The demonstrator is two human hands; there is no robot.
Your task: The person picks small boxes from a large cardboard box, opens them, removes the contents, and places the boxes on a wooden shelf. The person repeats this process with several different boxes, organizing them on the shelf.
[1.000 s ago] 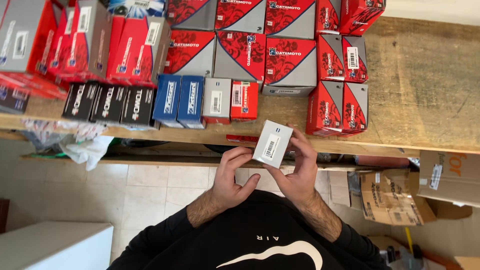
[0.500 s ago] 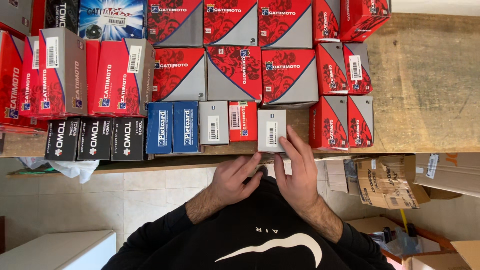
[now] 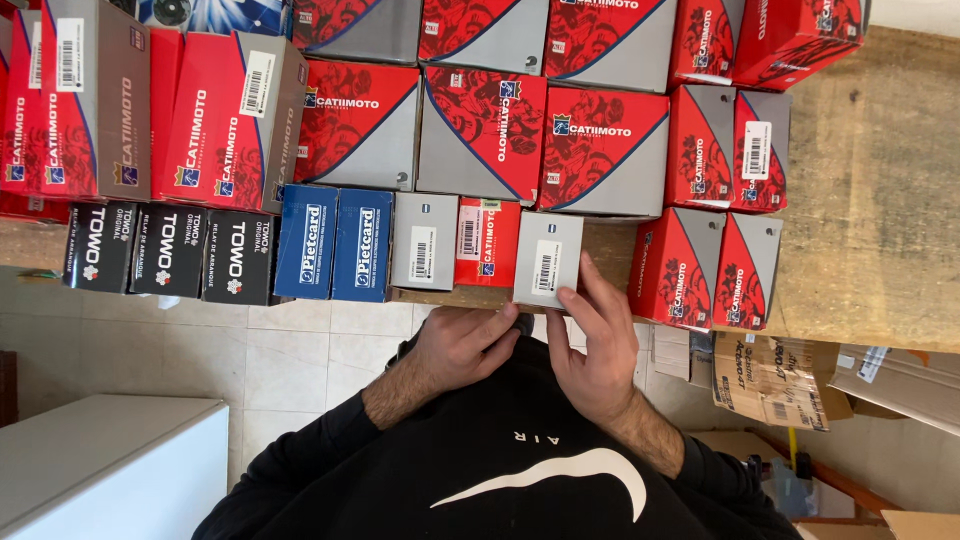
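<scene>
The right hand point(image 3: 597, 345) rests spread fingertips on the small grey box point(image 3: 547, 259), seemingly light, stiff cardboard best gripped by its side edges, while the left hand point(image 3: 462, 345) curls empty.

Blue boxes point(image 3: 334, 243), perhaps cardboard scraps point(image 3: 770, 378)

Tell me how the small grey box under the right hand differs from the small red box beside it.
The grey box is plain grey with one white barcode label; the red box is red with printed graphics around its label. The right hand has its fingers on the grey box's lower corner; no hand touches the red box. The grey box reaches nearer the table edge than the red one. Both are small, lie flat side by side in the same front row, and carry barcode labels.
</scene>
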